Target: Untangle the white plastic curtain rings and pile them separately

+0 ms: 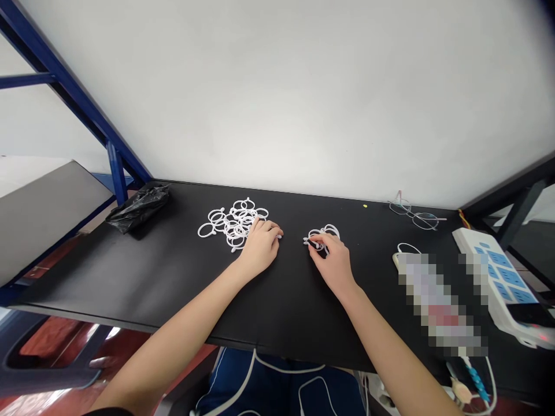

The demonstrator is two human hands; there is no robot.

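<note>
A loose pile of thin white plastic rings (236,228), each with a small knob, lies on the black table. At the pile's right edge is my left hand (261,247), fingers closed with a white knobbed end (279,236) showing at the fingertips; the rest of that ring is hidden. Farther right sits a smaller cluster of the same white rings (332,230). Over this cluster my right hand (333,263) pinches a ring between thumb and index finger, its knobs poking out to the left.
A crumpled black plastic bag (141,209) lies at the table's left end. To the right are eyeglasses (425,221), a pixelated phone-like object (437,306) with a cable, and a white power strip (498,271). A yellow speck (365,205) is near the wall. Blue metal framing (82,86) rises at left.
</note>
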